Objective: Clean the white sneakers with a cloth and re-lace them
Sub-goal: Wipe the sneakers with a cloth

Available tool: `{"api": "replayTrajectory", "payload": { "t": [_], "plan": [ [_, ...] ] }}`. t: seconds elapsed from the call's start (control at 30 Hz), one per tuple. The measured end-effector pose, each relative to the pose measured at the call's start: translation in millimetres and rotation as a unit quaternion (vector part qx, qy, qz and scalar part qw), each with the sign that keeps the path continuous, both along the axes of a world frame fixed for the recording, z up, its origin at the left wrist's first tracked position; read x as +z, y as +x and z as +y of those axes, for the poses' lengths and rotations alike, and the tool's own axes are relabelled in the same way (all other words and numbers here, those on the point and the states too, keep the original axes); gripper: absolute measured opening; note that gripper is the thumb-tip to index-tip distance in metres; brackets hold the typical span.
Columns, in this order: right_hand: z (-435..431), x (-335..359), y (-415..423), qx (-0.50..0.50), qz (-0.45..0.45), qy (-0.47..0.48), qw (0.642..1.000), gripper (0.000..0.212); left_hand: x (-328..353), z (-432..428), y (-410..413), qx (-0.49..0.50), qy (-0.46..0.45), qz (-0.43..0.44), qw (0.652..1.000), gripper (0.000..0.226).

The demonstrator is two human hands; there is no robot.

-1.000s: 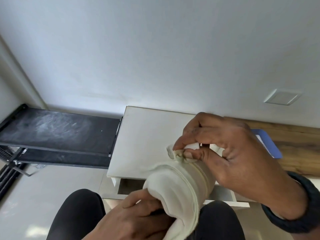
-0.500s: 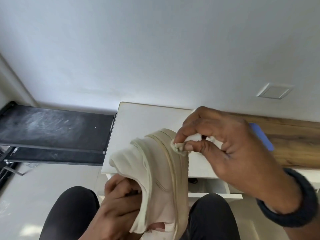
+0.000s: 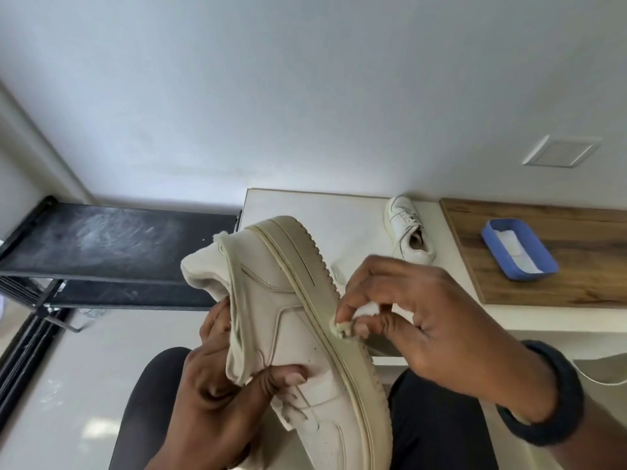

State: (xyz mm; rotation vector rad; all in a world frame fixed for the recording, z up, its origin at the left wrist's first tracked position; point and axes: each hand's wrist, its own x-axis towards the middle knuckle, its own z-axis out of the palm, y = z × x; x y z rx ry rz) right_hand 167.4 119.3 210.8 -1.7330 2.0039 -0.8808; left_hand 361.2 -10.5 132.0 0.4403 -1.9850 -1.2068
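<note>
An off-white sneaker [image 3: 298,337] lies on its side above my lap, heel away from me, sole edge facing right. My left hand [image 3: 220,398] grips it by the collar, thumb pressed on the side panel. My right hand [image 3: 424,327] pinches a small wad of white cloth [image 3: 353,320] against the midsole near the middle of the shoe. The second white sneaker [image 3: 409,228] stands on the white table [image 3: 305,205] by the wall, without laces as far as I can tell. Something white and thin, perhaps a lace [image 3: 337,273], lies on the table behind the held shoe.
A blue tray [image 3: 529,273] with a white cloth in it sits on a wooden board [image 3: 576,286] at the table's right. A black low rack [image 3: 112,245] stands to the left. My knees in dark trousers are below; a pale floor is at the left.
The sneaker has been turned and raised from heel-on to its side, showing the full midsole. My right hand with the cloth has slid down the sole edge toward me, uncovering the second sneaker and tray.
</note>
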Motion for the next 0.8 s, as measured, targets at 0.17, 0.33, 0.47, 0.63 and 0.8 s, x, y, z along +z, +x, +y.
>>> {"api": "replayTrajectory", "payload": {
  "t": [0.17,0.33,0.47,0.63,0.8],
  "plan": [
    [-29.8,0.9,-1.8,-0.039,0.033,-0.096,0.994,0.012,-2.5,-2.0,-0.6,-0.011,0.008,-0.006,1.000,0.018],
    [-41.1,-5.3,0.9,-0.026,0.068,-0.115,0.991,0.011,2.5,-5.7,-0.5,0.016,0.046,-0.004,0.999,0.018],
    [-23.8,-15.7,5.5,0.026,0.074,-0.075,0.994,0.012,0.8,-6.8,-2.8,0.084,0.062,-0.027,0.994,0.023],
    [2.7,-23.6,8.5,0.026,0.072,-0.039,0.996,0.015,-6.4,-3.4,-7.0,0.104,0.144,-0.029,0.984,0.013],
    [16.9,-25.9,6.3,0.009,0.080,-0.039,0.996,0.017,-7.5,-3.0,-15.0,0.141,0.194,-0.039,0.970,0.016]
  ]
}}
